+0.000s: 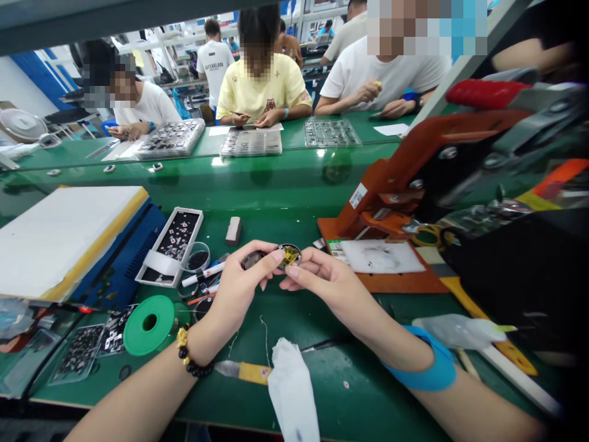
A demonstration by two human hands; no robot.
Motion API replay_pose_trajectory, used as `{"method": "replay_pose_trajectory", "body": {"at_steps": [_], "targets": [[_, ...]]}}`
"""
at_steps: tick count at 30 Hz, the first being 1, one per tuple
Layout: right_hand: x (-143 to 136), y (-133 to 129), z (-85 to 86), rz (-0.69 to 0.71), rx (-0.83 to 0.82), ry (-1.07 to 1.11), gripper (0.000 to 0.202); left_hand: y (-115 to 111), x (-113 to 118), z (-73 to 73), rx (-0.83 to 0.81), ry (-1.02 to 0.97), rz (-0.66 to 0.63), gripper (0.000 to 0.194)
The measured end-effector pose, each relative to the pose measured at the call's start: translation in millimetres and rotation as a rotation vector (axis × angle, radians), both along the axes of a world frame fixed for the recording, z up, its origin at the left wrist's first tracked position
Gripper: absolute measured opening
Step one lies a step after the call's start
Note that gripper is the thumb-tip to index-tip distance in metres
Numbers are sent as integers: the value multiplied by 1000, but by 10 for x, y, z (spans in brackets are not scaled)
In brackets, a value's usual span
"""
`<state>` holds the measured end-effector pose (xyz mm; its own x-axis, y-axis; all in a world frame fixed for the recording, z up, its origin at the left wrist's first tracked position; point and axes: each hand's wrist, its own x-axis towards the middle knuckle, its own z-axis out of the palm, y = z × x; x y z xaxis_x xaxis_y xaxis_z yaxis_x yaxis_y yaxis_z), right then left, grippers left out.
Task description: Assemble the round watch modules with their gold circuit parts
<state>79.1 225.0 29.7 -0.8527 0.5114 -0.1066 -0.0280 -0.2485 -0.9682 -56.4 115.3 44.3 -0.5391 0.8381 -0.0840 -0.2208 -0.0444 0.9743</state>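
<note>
While our left hand (246, 273) and right hand (329, 275) pinch the round, dark-rimmed, yellow-centred case (291, 255), we should press lightly. Rim contact seems safest.

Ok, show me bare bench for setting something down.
Mostly free: green bench top between small brown block and orange metal press; and, bar one small pale chip, between crumpled white wrap and broad blue armband. Crowded: left, around green plastic spool and white rectangular tray.

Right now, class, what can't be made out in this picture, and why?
Head view:
- Back of the round part: turned away, behind its own front.
- Full outline of the dark piece: partly covered by the left hand.
- Label text on the orange press: too small.
- White wrap's lower end: cut off by the bottom edge.
</note>
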Motion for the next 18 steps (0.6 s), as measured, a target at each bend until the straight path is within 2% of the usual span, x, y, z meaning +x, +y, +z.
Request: {"method": "replay_pose_trajectory", "body": {"at_steps": [9,15,18], "targets": [[-2,2,-33,-18,46,-1,32,6,-11,-18,19,11,-10,24],[1,11,-45,-46,68,-16,37,-3,10,-23,-16,200,-14,26],[15,-15,-55,-125,259,6,28,-17,22,-8,-23,327,24,18]]}}
